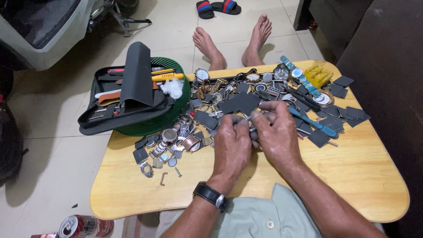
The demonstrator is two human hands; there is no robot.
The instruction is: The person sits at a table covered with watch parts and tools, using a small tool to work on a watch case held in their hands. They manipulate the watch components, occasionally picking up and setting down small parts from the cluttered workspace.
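Note:
My left hand (231, 143) and my right hand (277, 132) meet over the middle of a low wooden table (361, 176). Both pinch a small metal part (252, 128) between their fingertips; what it is stays too small to tell. My right hand also holds a blue-handled tool (315, 124) that points to the right. A black watch sits on my left wrist (211, 195). Watch cases and metal bracelets (176, 136) lie just left of my hands.
A black tool case (128, 94) lies open on a green basket (176, 108) at the table's left. Watches, straps and dark square pads (339, 119) cover the far side. My bare feet (233, 42) rest beyond the table. A drink can (83, 227) stands on the floor.

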